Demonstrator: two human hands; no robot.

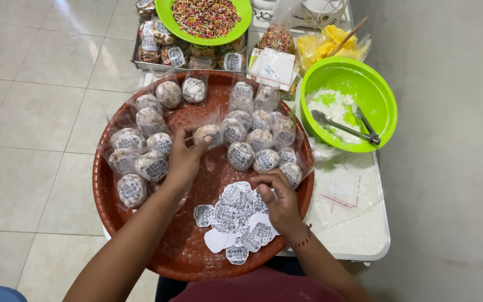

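Note:
My left hand (184, 159) grips a small clear bag holding a round white-coated ball (208, 133) over the middle of a big round red-brown tray (141, 235). My right hand (278, 198) rests with pinched fingers on a loose heap of round paper labels (233, 215) at the tray's near side. Several bagged balls carrying labels (141, 156) lie on the tray's left. Another group of bagged balls (258, 131) lies on its right.
A green bowl (375, 89) with white powder and metal tongs (345, 126) stands right of the tray. Behind are a green plate of coloured sprinkles (205, 17), a metal tray of bagged sweets (163, 50), yellow bags (325, 45) and clear bags (339, 190) on the white table.

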